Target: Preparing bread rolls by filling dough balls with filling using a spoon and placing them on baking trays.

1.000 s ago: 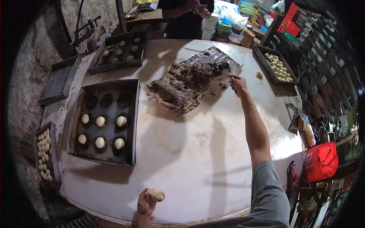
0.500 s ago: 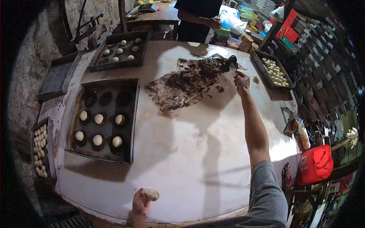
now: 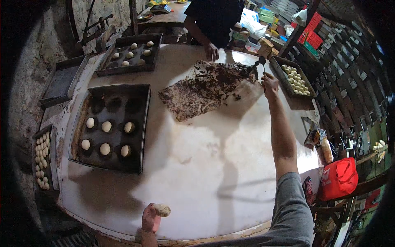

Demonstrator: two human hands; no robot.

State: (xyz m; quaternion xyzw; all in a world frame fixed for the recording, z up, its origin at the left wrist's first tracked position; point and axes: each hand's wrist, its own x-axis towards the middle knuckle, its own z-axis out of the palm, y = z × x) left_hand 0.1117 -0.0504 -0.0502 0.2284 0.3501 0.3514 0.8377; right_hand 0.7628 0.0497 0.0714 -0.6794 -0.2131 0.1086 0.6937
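Note:
My left hand (image 3: pixel 149 219), low in the view near the table's front edge, is closed around a pale piece of dough (image 3: pixel 163 210). On the far right, my stretched-out right hand (image 3: pixel 270 83) grips the thin handle of a spoon (image 3: pixel 262 61). Its bowl is dark and coated, held up past my fingers. Just left of that hand lies a crumpled plastic sheet (image 3: pixel 185 101) smeared with dark brown paste. A black baking tray (image 3: pixel 114 164) at the left carries several round dough balls (image 3: pixel 106 126) in two rows.
More trays with dough balls stand at the far left (image 3: pixel 98 73), left edge (image 3: pixel 53 173) and far right (image 3: pixel 299 95). A bare tray (image 3: pixel 63 84) is at upper left. Across the table, a co-worker's hand (image 3: pixel 211 52) hangs by the far edge. A red bag (image 3: pixel 339 178) is at right.
My right hand has moved right, and the spoon's bowl now shows beyond the sheet's far right end. The co-worker's hand has come down to the table's far edge. My left hand barely shifts.

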